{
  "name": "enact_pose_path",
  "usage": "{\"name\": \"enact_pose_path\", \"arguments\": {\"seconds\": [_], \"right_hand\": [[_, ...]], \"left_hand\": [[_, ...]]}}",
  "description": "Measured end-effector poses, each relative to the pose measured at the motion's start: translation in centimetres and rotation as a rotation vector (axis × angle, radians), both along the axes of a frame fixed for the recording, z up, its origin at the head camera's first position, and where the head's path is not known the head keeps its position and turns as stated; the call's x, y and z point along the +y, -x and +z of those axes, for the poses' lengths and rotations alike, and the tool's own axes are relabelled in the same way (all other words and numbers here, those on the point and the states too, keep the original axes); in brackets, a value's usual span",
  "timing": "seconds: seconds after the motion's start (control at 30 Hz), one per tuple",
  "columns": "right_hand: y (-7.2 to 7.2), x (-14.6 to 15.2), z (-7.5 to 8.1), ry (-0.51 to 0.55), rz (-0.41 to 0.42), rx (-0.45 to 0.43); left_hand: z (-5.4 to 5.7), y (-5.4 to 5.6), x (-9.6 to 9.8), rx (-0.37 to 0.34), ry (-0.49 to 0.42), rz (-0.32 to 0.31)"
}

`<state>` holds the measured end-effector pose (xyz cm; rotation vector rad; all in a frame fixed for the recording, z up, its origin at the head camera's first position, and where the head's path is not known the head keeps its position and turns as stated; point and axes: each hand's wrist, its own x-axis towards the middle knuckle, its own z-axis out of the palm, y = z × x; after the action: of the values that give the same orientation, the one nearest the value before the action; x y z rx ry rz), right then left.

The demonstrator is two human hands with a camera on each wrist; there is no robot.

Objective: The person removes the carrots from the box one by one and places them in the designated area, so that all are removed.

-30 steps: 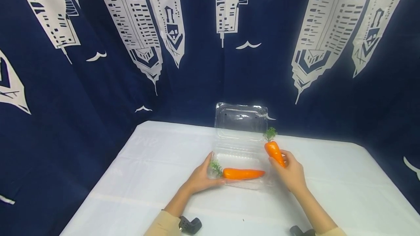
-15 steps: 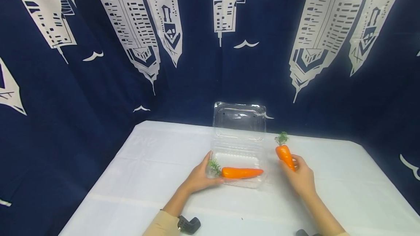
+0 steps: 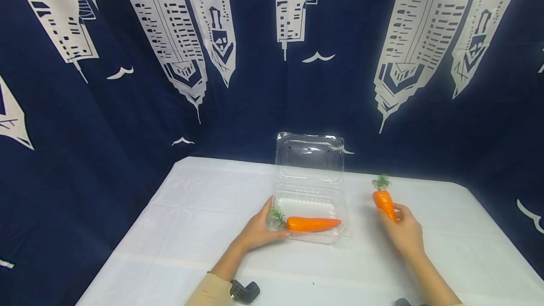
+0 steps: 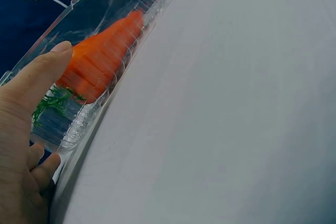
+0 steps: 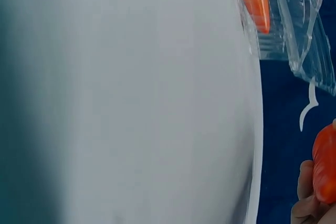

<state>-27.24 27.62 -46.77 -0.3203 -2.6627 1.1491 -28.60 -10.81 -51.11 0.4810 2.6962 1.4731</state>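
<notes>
Between the hands: an open clear container (image 3: 312, 206) with the first carrot (image 3: 313, 224) inside; second carrot (image 3: 384, 204) in the right hand (image 3: 403, 233).

Left hand (image 3: 260, 228) grips the container's left side, thumb spread from the fingers. The first carrot lies crosswise, leafy top next to the left hand, tip toward the right hand. Lid (image 3: 309, 157) stands raised beyond both hands. Right hand, apart from the container, holds the second carrot by its narrow end, leafy top pointing away from the fingers. White surface (image 3: 178, 230) extends below both hands.
</notes>
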Motion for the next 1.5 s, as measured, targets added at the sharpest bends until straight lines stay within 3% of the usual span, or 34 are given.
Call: {"name": "enact_pose_path", "arguments": {"seconds": [0.23, 0.83, 1.5], "right_hand": [[0.1, 1.3, -0.2, -0.019, -0.031, 0.012], [0.5, 3.9, -1.1, -0.062, -0.071, -0.087], [0.4, 3.7, -1.1, -0.156, -0.015, -0.126]], "left_hand": [[0.0, 0.1, -0.1, 0.013, 0.004, -0.002], [-0.2, 0.0, 0.0, -0.001, 0.013, -0.009], [0.1, 0.0, -0.1, -0.005, -0.001, -0.012]]}}
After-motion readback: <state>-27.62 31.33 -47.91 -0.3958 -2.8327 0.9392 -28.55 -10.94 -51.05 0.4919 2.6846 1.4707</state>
